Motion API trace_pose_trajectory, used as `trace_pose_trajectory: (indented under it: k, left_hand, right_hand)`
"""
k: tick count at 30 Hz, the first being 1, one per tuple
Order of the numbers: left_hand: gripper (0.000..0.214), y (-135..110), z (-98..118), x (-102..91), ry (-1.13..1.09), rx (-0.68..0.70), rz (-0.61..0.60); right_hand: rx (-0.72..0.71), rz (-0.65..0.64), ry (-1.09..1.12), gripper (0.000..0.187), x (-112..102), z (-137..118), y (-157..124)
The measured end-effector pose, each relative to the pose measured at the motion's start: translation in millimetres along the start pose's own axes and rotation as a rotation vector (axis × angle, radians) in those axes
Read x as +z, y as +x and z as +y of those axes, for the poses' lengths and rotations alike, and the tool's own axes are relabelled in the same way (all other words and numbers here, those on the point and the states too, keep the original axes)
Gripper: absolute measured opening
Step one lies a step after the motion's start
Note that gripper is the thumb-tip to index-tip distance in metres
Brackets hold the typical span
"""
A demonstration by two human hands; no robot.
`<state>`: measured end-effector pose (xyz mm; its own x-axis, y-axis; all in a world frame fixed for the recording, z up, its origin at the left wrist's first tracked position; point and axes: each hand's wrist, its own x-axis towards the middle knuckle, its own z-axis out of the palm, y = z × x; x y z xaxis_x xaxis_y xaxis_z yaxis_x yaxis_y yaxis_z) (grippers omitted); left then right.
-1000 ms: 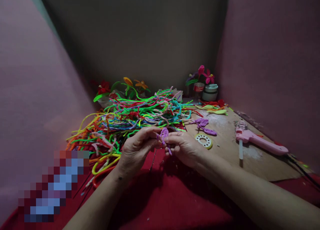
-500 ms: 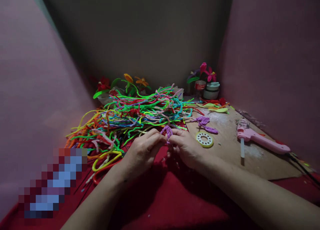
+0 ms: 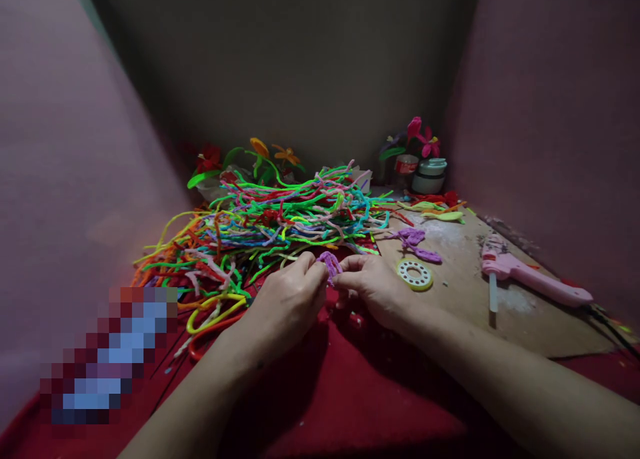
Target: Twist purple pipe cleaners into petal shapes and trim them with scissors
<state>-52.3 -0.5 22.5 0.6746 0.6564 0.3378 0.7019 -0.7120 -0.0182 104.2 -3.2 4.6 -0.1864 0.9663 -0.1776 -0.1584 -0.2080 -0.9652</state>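
Between my two hands is a small loop of purple pipe cleaner [image 3: 330,264], held above the red cloth [image 3: 350,392]. My left hand [image 3: 295,289] is closed on its left side, with the fingertips partly hidden behind the knuckles. From the other side, my right hand [image 3: 373,287] pinches the loop's right edge between thumb and fingers. More purple pipe cleaner petals [image 3: 417,244] lie on a cardboard sheet [image 3: 460,319] to the right. Close to my right hand, a round white and yellow tape spool [image 3: 415,274] rests on that cardboard.
A large heap of colourful pipe cleaners [image 3: 300,212] spreads behind my hands. On the cardboard lies a pink glue gun [image 3: 535,279] with a cord. Yellow-handled scissors [image 3: 215,316] are at the left. Pipe cleaner flowers [image 3: 207,159] and a lidded jar [image 3: 430,176] stand at the back.
The view has shifted slightly, so the things on the right appear farther right. My fingers have moved a little on the purple loop, and more of it shows between my hands.
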Motion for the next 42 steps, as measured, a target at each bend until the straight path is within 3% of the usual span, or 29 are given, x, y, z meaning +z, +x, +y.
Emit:
trace_pose_trajectory:
  k: [6,13,19,21,24,27,30,36,42]
  left_hand:
    - [0.013,-2.3,4.7,0.7,0.057,0.011,-0.038]
    - [0.021,-1.5,11.3,2.0,0.079,0.020,-0.085]
    - [0.019,-1.8,10.2,7.7,-0.177,0.041,0.041]
    - [0.017,0.6,8.6,4.5,-0.364,-0.038,0.089]
    - [0.014,7.1,7.0,-4.7,-0.801,-0.312,0.119]
    - [0.018,12.4,4.1,-11.5,-1.170,-0.580,-0.002]
    - [0.021,13.3,0.4,-11.6,-1.313,-0.659,-0.168]
    - [0.022,12.6,4.1,-7.5,-1.155,-0.608,-0.112]
    - [0.012,12.4,11.8,-1.8,-0.939,-0.406,0.105]
  right_hand:
    - [-0.107,0.041,-0.103,0.004,0.6,0.8,-1.4]
    - [-0.103,0.008,-0.039,0.007,0.9,5.3,-1.5]
    - [0.007,-0.022,0.069,0.012,-2.9,8.1,2.1]
    - [0.042,-0.021,0.118,0.015,-5.2,6.5,3.0]
    - [0.035,-0.048,0.196,0.020,-8.0,4.7,4.6]
    - [0.002,-0.066,0.228,0.022,-9.1,4.2,4.8]
    - [0.006,-0.066,0.225,0.017,-8.4,2.8,2.1]
    - [0.020,-0.062,0.257,0.010,-6.3,-0.5,-2.4]
    - [0.046,-0.120,0.277,0.010,-7.6,2.8,-0.4]
